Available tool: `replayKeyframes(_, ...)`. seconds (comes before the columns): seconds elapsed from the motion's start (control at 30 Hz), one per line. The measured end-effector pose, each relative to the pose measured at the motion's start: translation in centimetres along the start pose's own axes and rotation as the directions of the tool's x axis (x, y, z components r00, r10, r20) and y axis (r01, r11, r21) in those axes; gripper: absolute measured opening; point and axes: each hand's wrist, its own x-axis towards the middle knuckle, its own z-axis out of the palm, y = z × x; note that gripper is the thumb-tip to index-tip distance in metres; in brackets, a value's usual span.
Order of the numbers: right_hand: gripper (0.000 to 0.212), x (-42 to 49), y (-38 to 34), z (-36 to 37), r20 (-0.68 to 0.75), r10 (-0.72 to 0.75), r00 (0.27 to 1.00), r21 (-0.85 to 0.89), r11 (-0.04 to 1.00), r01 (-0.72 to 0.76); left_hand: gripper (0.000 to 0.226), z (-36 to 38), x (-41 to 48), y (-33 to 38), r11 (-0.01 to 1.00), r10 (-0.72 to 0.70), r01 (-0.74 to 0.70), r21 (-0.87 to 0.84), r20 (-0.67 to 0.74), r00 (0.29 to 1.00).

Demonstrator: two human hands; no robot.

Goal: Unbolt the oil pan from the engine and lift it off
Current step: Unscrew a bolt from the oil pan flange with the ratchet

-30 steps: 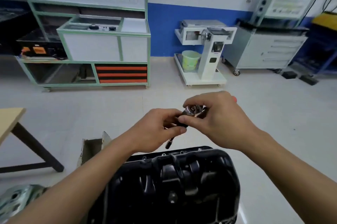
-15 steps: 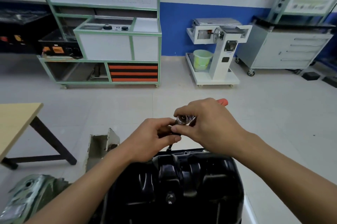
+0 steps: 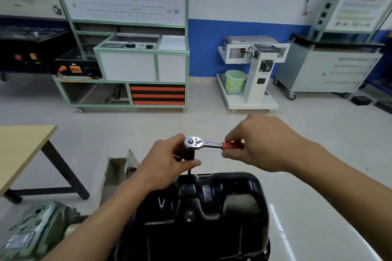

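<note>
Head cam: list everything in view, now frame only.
oil pan: 1, black, bottom centre
ratchet: 1, chrome head, red handle, above pan's far rim
extension: 1, dark, runs down from ratchet head towards that rim
cardboard box: 1, grey-brown, open, left of pan
metal casting: 1, grey-green, bottom left
table: 1, tan top, black legs, left
training bench: 1, green frame, back left
stand: 1, white, back centre
bucket: 1, pale green, on stand's base
drawer cabinet: 1, grey, back right
left hand: 1, holds extension under ratchet head
right hand: 1, pinches red handle
</note>
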Motion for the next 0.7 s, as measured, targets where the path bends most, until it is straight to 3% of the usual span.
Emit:
replayKeyframes(0.07, 0.033, -1.4, 0.5, 0.6, -0.037, 0.016, 0.999, 0.061, 0.998, -0.013, 0.026, 0.7, -0.3, 0.6, 0.997, -0.011, 0.02, 0.08, -0.107, 0.994)
replayKeyframes(0.13, 0.029, -2.6, 0.3, 1.7, -0.074, -0.011, 0.997, 0.244, 0.969, 0.029, 0.023, 1.5, -0.3, 1.4, 0.983, -0.049, 0.083, 0.161, -0.207, 0.977)
replayKeyframes(0.27, 0.026, -4.4, -1.4, 5.1, -0.161, -0.025, 0.987, 0.634, 0.763, 0.123, 0.032, 3.0, 0.1, 2.8, 0.91, -0.095, 0.231, 0.343, -0.37, 0.924)
replayKeyframes(0.33, 0.009, -4.6, -1.6, 6.8, -0.266, 0.089, 0.96, 0.731, 0.668, 0.141, 0.034, 3.8, -0.1, 2.9, 0.919, -0.093, 0.242, 0.31, -0.426, 0.9)
replayKeyframes(0.37, 0.01, -4.5, -1.4, 7.5, -0.304, 0.172, 0.937, 0.778, 0.612, 0.14, 0.033, 4.2, -0.2, 2.7, 0.939, -0.098, 0.229, 0.257, -0.438, 0.893)
replayKeyframes(0.43, 0.028, -4.0, -0.8, 8.8, -0.294, 0.364, 0.884, 0.892, 0.438, 0.117, 0.03, 4.7, -0.5, 2.3, 0.981, -0.098, 0.16, 0.107, -0.438, 0.893)
replayKeyframes(0.5, 0.028, -3.0, -0.4, 9.5, -0.217, 0.478, 0.851, 0.97, 0.2, 0.135, 0.026, 4.6, -0.6, 2.4, 0.997, -0.056, 0.07, 0.02, -0.4, 0.915)
replayKeyframes(0.7, 0.03, 1.2, 0.0, 9.3, 0.031, 0.51, 0.86, 0.919, -0.353, 0.176, 0.02, 4.5, -1.2, 3.2, 0.994, 0.029, -0.052, -0.097, -0.224, 0.974)
